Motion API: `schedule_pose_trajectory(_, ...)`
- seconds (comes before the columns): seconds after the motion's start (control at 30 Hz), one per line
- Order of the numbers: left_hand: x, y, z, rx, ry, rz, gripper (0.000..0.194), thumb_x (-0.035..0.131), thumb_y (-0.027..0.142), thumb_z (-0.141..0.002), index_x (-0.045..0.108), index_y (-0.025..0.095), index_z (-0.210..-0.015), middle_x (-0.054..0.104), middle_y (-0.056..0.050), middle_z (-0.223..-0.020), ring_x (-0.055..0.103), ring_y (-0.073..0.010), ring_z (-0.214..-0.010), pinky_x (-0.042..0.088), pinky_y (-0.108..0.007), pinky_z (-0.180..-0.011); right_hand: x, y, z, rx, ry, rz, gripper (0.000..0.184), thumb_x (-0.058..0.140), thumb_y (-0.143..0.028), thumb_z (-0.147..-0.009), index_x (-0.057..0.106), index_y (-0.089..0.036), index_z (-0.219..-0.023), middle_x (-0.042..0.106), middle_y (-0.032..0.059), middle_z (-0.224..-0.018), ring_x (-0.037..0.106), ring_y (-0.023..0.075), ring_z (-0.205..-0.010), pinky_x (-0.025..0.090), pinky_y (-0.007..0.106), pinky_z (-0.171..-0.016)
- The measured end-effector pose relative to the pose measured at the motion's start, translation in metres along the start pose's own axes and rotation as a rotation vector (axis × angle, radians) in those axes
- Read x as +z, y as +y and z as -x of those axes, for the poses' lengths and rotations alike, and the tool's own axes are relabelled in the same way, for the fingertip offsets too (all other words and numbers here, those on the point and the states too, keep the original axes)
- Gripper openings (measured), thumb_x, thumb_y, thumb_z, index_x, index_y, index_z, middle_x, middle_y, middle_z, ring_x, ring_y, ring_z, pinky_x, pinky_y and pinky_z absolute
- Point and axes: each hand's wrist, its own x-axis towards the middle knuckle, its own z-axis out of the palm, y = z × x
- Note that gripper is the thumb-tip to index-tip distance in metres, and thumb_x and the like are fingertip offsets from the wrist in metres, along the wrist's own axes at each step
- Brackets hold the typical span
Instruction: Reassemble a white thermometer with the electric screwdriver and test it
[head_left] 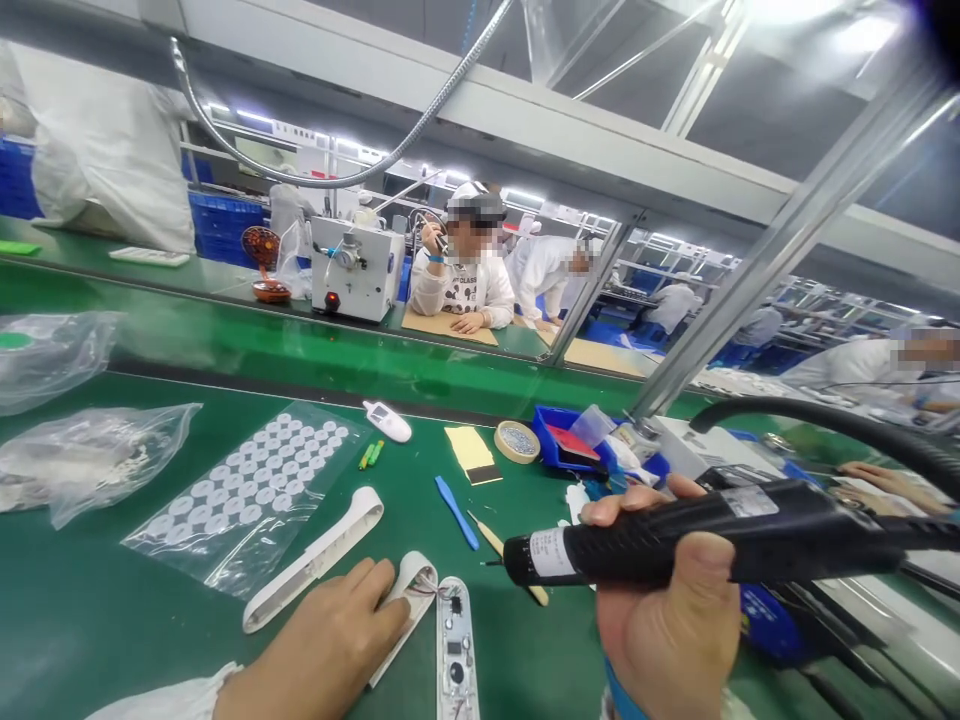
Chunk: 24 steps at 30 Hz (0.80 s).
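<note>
My right hand (pixel 667 620) is wrapped round a black electric screwdriver (pixel 630 540), held level above the bench with its bit pointing left. My left hand (pixel 330 630) grips a white plastic housing half (pixel 414 580), its fingers lying over the near part. Thin wires run from that half to a circuit board (pixel 456 640) in a second white shell just to the right. The screwdriver's bit is apart from both pieces. Another white plastic shell (pixel 315 560) lies beyond my left hand. A blue pry tool (pixel 456 512) and a wooden-handled tool (pixel 491 538) rest near the bit.
A clear bag of round white stickers (pixel 247 480) lies left, with other plastic bags (pixel 90 460) beyond. Further back are a white handheld device (pixel 388 421), green batteries (pixel 371 455), a tape roll (pixel 517 441) and a blue bin (pixel 562 450). A co-worker (pixel 465 270) sits opposite.
</note>
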Motion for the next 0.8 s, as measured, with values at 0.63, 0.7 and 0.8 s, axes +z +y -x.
schedule_pose_trajectory(0.63,-0.051,0.03,-0.107,0.172,0.072,0.021,0.028,0.039,0.033,-0.089,0.065,0.022,-0.087,0.056,-0.005,-0.092,0.051,-0.0174,-0.087,0.042,-0.029,-0.077,-0.096,-0.006,-0.009,-0.281,-0.47,0.193,0.026,0.068,-0.033,-0.066,0.045,-0.02,-0.065,0.054,-0.0014,-0.068,0.054,0.0132,-0.069,0.046,0.027,-0.068)
schedule_pose_trajectory(0.7,-0.049,0.04,-0.153,0.201,0.094,-0.01,0.032,0.037,0.032,-0.09,0.066,0.018,-0.085,0.057,-0.006,-0.087,0.051,-0.0182,-0.085,0.042,-0.03,-0.077,-0.093,0.003,-0.008,-0.32,-0.474,0.19,0.033,0.062,-0.044,-0.072,0.046,-0.019,-0.059,0.056,-0.0021,-0.067,0.055,0.0125,-0.068,0.045,0.027,-0.069)
schedule_pose_trajectory(0.8,-0.044,0.052,-0.21,0.185,0.165,-0.053,0.033,0.032,0.022,-0.09,0.056,0.01,-0.11,0.052,-0.014,-0.107,0.048,-0.0237,-0.097,0.039,-0.038,-0.083,-0.103,0.007,-0.015,-0.379,-0.716,0.313,0.026,0.06,-0.042,-0.075,0.055,-0.023,-0.06,0.061,-0.0021,-0.073,0.06,0.0143,-0.074,0.048,0.029,-0.072)
